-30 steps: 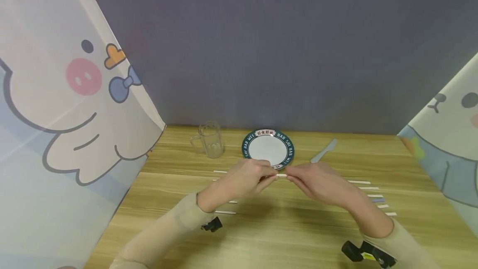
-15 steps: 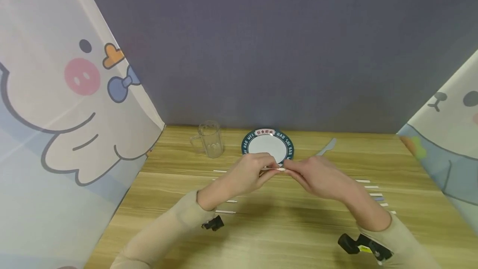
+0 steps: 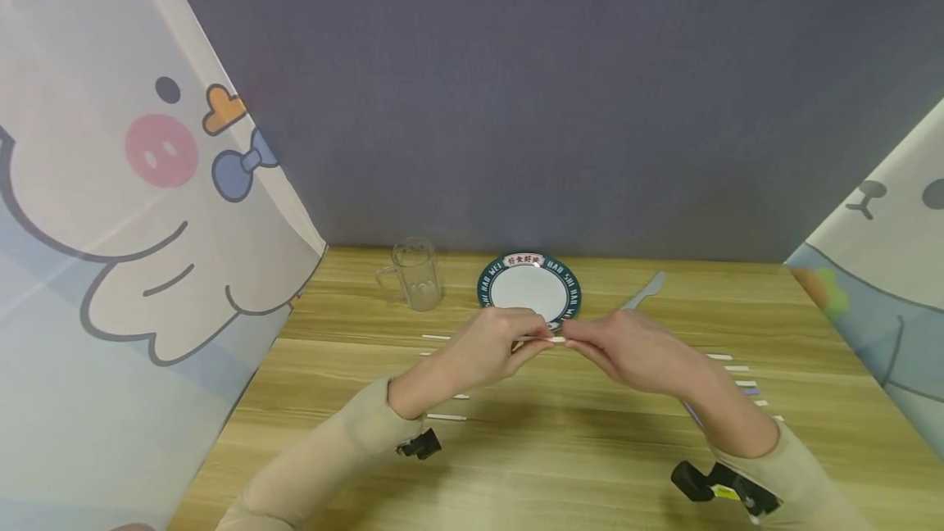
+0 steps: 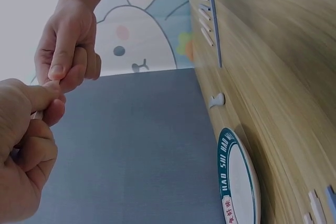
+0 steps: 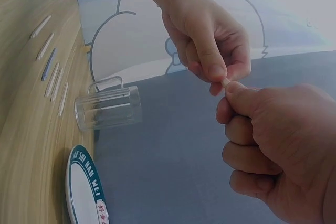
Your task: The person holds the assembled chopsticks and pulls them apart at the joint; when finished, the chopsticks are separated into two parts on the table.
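Observation:
Both hands meet in front of the plate and share a slim white stick (image 3: 558,340), mostly hidden by fingers. My left hand (image 3: 487,348) pinches one end between thumb and forefinger. The right hand (image 3: 636,352) pinches the other end from the opposite side, its remaining fingers curled in, as the right wrist view shows. Only a short white length appears between the fingertips. Just behind the hands lies a round plate with a dark green lettered rim (image 3: 484,289). The right wrist view shows more slim sticks, several white (image 5: 45,45) and one blue (image 5: 49,64), on the tabletop.
A clear mug (image 3: 419,277) stands at the back left. Behind the right hand lies a pale knife (image 3: 646,289). Several short white sticks (image 3: 740,368) are lined up at the right, with a longer blue stick (image 4: 214,19) beside them. A dark panel (image 3: 531,105) closes off the back.
The joined hands rose slightly, then dipped a little. Less of the white stick shows between the fingertips than a second ago. Part of a blue stick has come into sight beside the right forearm.

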`<control>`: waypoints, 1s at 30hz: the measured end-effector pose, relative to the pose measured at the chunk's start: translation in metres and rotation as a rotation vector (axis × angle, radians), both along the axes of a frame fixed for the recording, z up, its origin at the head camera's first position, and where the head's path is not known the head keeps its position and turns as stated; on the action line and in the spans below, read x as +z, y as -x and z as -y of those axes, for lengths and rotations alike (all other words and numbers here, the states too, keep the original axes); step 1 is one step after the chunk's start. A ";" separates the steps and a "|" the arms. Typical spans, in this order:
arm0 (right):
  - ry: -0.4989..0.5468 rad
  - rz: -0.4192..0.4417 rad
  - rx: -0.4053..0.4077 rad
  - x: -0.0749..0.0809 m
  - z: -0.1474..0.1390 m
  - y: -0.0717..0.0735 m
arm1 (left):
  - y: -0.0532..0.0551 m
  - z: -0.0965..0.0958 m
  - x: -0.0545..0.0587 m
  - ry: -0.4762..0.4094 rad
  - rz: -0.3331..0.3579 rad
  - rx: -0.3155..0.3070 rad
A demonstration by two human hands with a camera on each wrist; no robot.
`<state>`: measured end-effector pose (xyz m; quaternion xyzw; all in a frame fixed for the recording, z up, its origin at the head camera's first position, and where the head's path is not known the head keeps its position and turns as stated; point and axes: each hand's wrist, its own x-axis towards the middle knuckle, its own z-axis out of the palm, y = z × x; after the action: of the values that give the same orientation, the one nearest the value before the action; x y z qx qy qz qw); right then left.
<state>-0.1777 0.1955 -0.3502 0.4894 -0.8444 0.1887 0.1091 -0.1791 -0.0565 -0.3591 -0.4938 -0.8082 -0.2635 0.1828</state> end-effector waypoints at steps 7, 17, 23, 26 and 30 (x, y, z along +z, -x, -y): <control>0.002 0.010 -0.013 0.000 -0.002 0.000 | 0.000 -0.003 0.000 -0.011 -0.006 0.008; 0.004 0.004 0.012 0.000 -0.004 0.000 | 0.000 -0.001 -0.001 0.002 0.007 -0.028; -0.006 0.006 -0.021 0.000 -0.003 -0.003 | 0.000 -0.003 -0.001 0.002 0.004 -0.004; -0.004 0.006 -0.008 0.001 -0.003 -0.002 | 0.000 -0.002 -0.002 0.002 -0.001 -0.013; 0.004 -0.002 0.019 0.003 -0.004 -0.001 | 0.000 -0.002 -0.003 0.004 -0.001 -0.033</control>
<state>-0.1772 0.1998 -0.3476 0.4974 -0.8392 0.1909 0.1092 -0.1791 -0.0549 -0.3618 -0.5078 -0.8003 -0.2646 0.1778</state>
